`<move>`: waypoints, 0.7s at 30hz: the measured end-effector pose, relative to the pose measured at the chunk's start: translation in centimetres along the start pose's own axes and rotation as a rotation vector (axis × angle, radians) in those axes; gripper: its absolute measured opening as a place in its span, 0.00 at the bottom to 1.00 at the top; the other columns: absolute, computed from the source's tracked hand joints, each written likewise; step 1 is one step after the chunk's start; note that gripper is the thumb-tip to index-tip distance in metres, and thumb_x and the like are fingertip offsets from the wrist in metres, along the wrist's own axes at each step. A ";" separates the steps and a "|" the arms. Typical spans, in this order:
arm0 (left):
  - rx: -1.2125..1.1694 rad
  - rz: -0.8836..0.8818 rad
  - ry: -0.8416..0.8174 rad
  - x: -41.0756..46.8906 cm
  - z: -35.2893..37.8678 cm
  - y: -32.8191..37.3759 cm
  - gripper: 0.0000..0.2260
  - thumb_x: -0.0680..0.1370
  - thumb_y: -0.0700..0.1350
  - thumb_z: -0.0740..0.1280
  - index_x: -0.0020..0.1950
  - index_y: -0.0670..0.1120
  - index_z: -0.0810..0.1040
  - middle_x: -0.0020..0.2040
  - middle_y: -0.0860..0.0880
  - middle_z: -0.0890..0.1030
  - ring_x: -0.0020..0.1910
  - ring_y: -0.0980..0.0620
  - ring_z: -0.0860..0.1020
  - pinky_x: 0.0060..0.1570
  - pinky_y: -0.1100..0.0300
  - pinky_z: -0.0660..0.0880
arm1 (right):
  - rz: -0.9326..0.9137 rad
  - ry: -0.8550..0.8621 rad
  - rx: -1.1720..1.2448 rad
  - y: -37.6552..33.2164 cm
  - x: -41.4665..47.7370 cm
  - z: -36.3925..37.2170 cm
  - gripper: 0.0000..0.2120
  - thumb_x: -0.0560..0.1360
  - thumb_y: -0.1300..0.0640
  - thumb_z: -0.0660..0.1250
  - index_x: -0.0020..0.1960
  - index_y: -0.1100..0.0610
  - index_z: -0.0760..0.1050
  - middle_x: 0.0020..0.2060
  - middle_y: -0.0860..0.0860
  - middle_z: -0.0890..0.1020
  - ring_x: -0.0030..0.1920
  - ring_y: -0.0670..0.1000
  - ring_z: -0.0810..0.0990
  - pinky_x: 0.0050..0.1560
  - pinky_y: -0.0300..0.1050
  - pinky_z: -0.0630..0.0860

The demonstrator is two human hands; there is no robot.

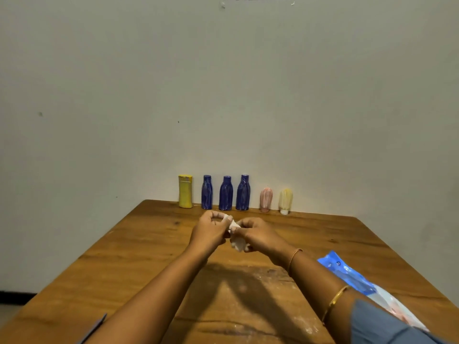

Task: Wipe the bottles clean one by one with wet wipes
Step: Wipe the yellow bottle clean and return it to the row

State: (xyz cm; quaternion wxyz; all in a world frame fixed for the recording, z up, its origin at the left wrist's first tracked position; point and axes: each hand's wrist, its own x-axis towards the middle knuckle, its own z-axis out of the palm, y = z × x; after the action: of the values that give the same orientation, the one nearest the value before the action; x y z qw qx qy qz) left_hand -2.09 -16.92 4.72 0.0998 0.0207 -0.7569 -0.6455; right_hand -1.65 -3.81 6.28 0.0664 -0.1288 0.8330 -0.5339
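Observation:
Several bottles stand in a row against the wall at the table's far edge: a yellow bottle (pixel 185 191), three blue bottles (pixel 207 192) (pixel 225 193) (pixel 243 192), a pink tube (pixel 266 199) and a cream tube (pixel 285 201) on their caps. All look streaked with white. In front of them, above the table, my left hand (pixel 210 230) and my right hand (pixel 258 234) both pinch a crumpled white wet wipe (pixel 237 240) held between them.
A blue and white pack of wet wipes (pixel 352 276) lies on the wooden table (pixel 139 256) at the right, beside my right forearm. White smears mark the table near me. A thin dark edge shows at the lower left.

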 end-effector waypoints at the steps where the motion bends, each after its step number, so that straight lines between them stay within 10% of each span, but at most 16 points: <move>1: 0.024 0.007 0.015 1.0 -0.4 -0.2 0.06 0.78 0.47 0.64 0.52 0.46 0.74 0.44 0.49 0.81 0.43 0.51 0.81 0.45 0.54 0.79 | 0.008 0.006 0.006 0.0 1.1 0.3 0.08 0.78 0.54 0.61 0.48 0.54 0.77 0.43 0.52 0.81 0.42 0.48 0.78 0.41 0.41 0.75; 10: 0.521 0.065 0.218 14.9 -5.3 -3.1 0.13 0.78 0.47 0.64 0.60 0.44 0.71 0.53 0.46 0.76 0.48 0.49 0.75 0.50 0.52 0.76 | -0.006 0.278 -0.061 2.1 11.0 0.3 0.08 0.78 0.57 0.61 0.46 0.59 0.77 0.43 0.54 0.79 0.46 0.54 0.79 0.51 0.53 0.78; 21: 1.012 0.087 0.161 31.2 -7.1 -4.1 0.22 0.80 0.44 0.61 0.73 0.50 0.63 0.72 0.40 0.62 0.68 0.37 0.66 0.63 0.48 0.69 | -0.153 0.429 -0.272 6.7 18.2 -2.7 0.11 0.77 0.56 0.62 0.56 0.58 0.78 0.48 0.53 0.81 0.45 0.47 0.77 0.42 0.36 0.73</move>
State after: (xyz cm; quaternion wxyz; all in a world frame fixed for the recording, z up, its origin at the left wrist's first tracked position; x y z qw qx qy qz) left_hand -31.81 -29.50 5.66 0.1623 0.0845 -0.9646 -0.1897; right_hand -20.69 -3.95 1.88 -0.1703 -0.0831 0.8799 -0.4358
